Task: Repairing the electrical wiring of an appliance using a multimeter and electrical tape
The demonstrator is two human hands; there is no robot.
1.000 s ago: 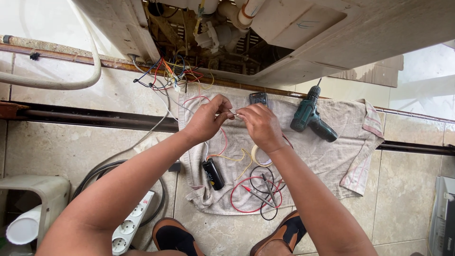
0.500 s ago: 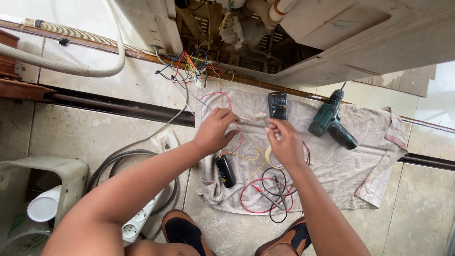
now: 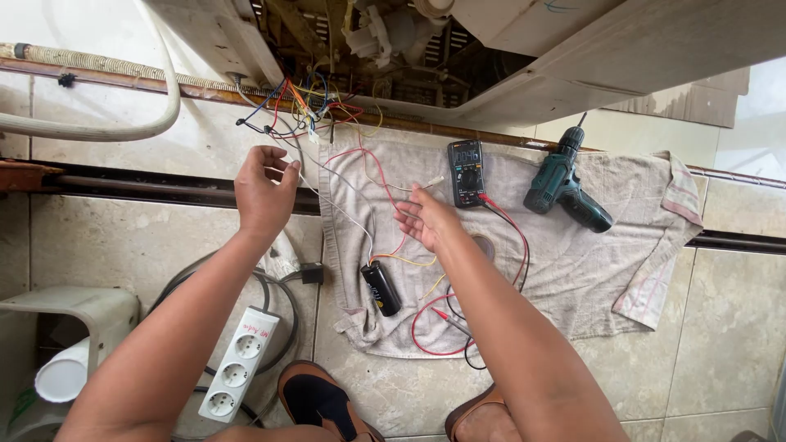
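My left hand (image 3: 264, 192) is raised at the left edge of the grey cloth (image 3: 589, 270) and pinches a thin white wire (image 3: 327, 200). That wire runs down to a small black box-shaped part (image 3: 381, 288) lying on the cloth. My right hand (image 3: 426, 219) hovers palm up over the cloth with its fingers apart, just left of a black multimeter (image 3: 467, 172). A loose wire end with a pale connector (image 3: 432, 182) lies just above its fingertips. Red and black test leads (image 3: 508, 237) trail from the meter under my right forearm.
A green cordless drill (image 3: 565, 187) lies on the cloth to the right. A tangle of coloured wires (image 3: 307, 110) hangs from the opened unit (image 3: 393, 41) above. A white power strip (image 3: 237, 364), grey cables, a white pipe (image 3: 61, 381) and my sandals (image 3: 315, 401) sit below.
My hands were together over the cloth and have moved apart. The left hand went left and up with the white wire; the right hand opened near the multimeter.
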